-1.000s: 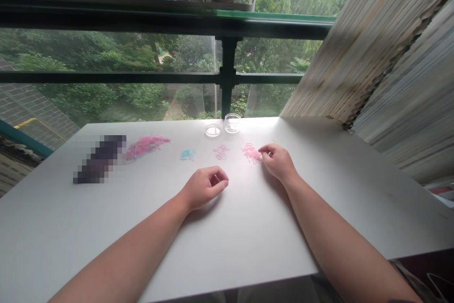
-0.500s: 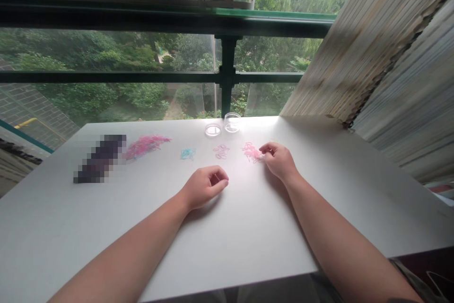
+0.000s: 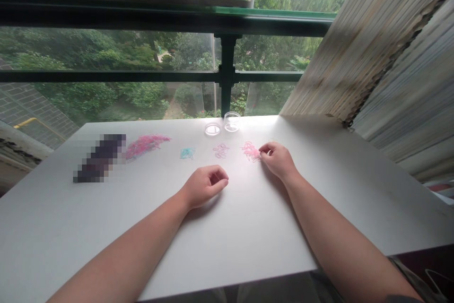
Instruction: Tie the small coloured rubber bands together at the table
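My right hand (image 3: 278, 159) is at the right edge of a loose pile of pink rubber bands (image 3: 250, 150). Its thumb and index finger are pinched together there, touching the pile; whatever lies between the tips is too small to make out. My left hand (image 3: 205, 187) rests on the table with fingers curled and thumb close to the index finger, nothing visible inside. Beyond it lie a small group of pinkish-purple rubber bands (image 3: 221, 151) and a little heap of blue ones (image 3: 187, 152). Farther left spreads a larger heap of mostly pink bands (image 3: 147, 146).
Two clear round dishes (image 3: 213, 129), perhaps a container and its lid, stand near the white table's (image 3: 227, 246) far edge. A dark pixelated object (image 3: 101, 159) lies at the left. Behind are a green-framed window (image 3: 227, 52) and, to the right, a striped curtain (image 3: 329, 57).
My right hand has shifted very slightly left, its fingertips still against the pink pile. My left hand stays where it was.
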Available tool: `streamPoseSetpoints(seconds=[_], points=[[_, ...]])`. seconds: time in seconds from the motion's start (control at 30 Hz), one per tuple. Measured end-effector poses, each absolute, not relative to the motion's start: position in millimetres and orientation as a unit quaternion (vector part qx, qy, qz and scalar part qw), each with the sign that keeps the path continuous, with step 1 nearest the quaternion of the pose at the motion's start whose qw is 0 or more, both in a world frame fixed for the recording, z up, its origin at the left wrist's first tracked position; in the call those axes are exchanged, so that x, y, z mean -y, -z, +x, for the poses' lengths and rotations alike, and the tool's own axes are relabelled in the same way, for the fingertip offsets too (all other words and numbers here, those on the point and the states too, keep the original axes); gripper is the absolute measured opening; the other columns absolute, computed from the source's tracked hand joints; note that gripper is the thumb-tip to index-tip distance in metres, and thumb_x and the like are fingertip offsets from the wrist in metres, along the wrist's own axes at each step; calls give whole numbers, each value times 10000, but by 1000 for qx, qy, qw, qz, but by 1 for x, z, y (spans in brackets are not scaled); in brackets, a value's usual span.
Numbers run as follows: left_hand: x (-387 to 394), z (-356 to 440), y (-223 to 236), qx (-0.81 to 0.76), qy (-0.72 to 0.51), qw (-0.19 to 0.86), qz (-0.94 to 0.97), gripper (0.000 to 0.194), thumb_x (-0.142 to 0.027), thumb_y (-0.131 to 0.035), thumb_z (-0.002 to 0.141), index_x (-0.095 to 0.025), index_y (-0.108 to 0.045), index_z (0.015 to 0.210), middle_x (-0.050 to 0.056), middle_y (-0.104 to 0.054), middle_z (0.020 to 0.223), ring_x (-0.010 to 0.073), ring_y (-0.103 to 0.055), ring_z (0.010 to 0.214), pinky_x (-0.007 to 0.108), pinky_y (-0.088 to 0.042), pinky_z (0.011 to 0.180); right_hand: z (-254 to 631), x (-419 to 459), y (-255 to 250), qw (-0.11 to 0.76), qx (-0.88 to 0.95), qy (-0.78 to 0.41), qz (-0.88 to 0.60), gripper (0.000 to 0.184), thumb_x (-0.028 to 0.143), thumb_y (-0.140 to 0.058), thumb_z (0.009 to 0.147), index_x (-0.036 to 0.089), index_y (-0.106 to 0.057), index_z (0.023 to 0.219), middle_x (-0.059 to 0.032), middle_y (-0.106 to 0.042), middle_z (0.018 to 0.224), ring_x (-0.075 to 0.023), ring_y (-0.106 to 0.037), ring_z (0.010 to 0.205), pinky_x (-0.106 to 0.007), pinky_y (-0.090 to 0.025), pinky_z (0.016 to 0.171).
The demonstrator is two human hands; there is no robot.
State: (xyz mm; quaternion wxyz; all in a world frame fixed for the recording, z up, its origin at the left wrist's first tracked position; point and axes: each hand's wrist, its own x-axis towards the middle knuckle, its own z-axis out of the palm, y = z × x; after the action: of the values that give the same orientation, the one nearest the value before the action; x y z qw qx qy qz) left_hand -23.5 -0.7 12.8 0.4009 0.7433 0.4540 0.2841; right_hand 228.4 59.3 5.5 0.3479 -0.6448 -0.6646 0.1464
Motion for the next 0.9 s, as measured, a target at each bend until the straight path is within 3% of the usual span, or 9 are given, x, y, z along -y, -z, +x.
streamPoseSetpoints(seconds=[0.27,0.53,0.9], points=[[1,-23,-13,-451,-285,402,744,129,-296,-535,785,-180,-593,786,7,-623,736,115,-535,641,232,-429,609,229,-61,-5,336,665,-142,-652,177,227,-512,659,190,-678,709,16,-509,544,-120,-447,521,-245,-324,514],[1,-23,-14,-451,-288,400,744,139,-298,-534,777,-176,-600,784,13,-628,739,122,-542,648,239,-435,616,228,-61,-4,400,643,-170,-631,240,226,-455,713,179,-684,765,-1,-566,596,-134,-486,560,-254,-366,568],[2,-23,-16,-454,-286,400,743,147,-307,-530,775,-177,-600,782,17,-625,735,130,-542,653,243,-432,617,221,-54,-11,462,627,-208,-592,222,251,-424,758,166,-627,782,4,-509,565,-128,-442,525,-243,-341,528]])
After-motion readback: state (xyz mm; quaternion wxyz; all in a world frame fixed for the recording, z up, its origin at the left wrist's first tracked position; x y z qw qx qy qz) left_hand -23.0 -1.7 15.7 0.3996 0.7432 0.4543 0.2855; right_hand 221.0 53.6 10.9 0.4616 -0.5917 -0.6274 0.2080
